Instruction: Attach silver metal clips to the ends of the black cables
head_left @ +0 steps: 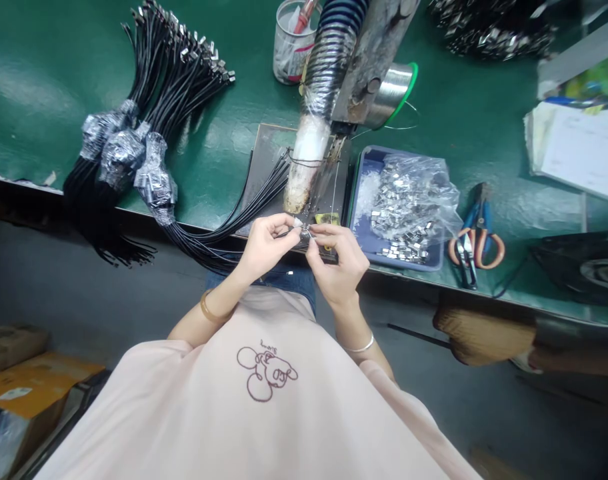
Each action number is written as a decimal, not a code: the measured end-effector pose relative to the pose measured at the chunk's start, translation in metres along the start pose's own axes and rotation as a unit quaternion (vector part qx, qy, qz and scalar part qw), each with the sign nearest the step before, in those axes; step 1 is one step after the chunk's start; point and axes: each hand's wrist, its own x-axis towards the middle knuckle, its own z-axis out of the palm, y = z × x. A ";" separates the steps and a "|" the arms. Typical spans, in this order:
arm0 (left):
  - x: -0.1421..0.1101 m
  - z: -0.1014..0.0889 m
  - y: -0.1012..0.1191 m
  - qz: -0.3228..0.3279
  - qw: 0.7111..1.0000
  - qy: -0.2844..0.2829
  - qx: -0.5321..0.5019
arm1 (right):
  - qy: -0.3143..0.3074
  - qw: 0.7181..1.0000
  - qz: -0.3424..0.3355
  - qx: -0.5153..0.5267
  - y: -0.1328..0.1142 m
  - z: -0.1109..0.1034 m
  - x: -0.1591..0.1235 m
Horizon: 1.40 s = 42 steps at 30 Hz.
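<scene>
At the table's front edge, under a soldering stand, my left hand point(270, 245) is closed in a pinch on the end of a thin black cable, with a small pale tip at the fingers. My right hand point(340, 257) meets it from the other side, thumb and forefinger pinched on something tiny and shiny that I cannot make out. Between the fingertips the detail is too small to read. A bundle of black cables point(199, 239) passes beside my left hand, some ends lying on a brown board point(267, 157). The wrapped hose point(304, 157) ends just above my fingers.
Left, wrapped cable bundles point(117, 157) lie across the edge. A blue tray point(355, 217) holds small metal connector shells point(404, 213); pliers point(479, 233) lie right of it. A solder spool point(391, 97), a cup point(287, 50) and papers point(579, 150) stand farther back.
</scene>
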 end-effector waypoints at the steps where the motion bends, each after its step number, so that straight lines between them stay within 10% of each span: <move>1: 0.000 0.000 0.000 0.000 1.000 0.001 0.002 | 0.000 1.000 0.004 -0.002 0.000 0.000 0.000; 42: 0.000 -0.005 -0.004 -0.020 0.999 -0.036 -0.011 | -0.007 0.998 -0.043 -0.036 0.000 -0.003 0.002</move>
